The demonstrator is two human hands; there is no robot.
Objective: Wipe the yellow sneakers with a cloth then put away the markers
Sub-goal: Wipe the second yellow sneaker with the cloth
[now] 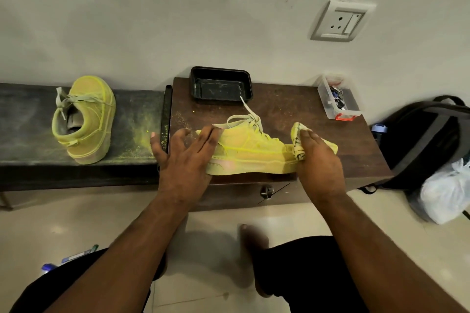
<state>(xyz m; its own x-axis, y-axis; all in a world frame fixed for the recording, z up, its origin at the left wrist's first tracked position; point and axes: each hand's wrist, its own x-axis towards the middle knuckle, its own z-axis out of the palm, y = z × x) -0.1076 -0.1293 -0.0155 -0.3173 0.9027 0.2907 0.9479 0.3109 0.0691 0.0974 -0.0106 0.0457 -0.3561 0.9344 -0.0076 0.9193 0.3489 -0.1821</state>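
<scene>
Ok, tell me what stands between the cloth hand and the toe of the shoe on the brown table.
Nothing visible does. The right hand grips the cloth and already holds it against the toe end of the sneaker on the brown table. The left hand rests with straight fingers on the heel end.

We see our left hand point(187, 154) flat w/ straight fingers on the heel end of a yellow sneaker point(250, 151) lying on its side on the brown cabinet point(292, 109). Our right hand point(318, 157) grips a yellow-stained cloth point(297, 140) at the toe. 2nd sneaker point(85, 119) stands toe-up on the dark bench point(23, 122), well apart. Black tray point(221, 85) and clear box point(334, 99) sit near the wall.
</scene>
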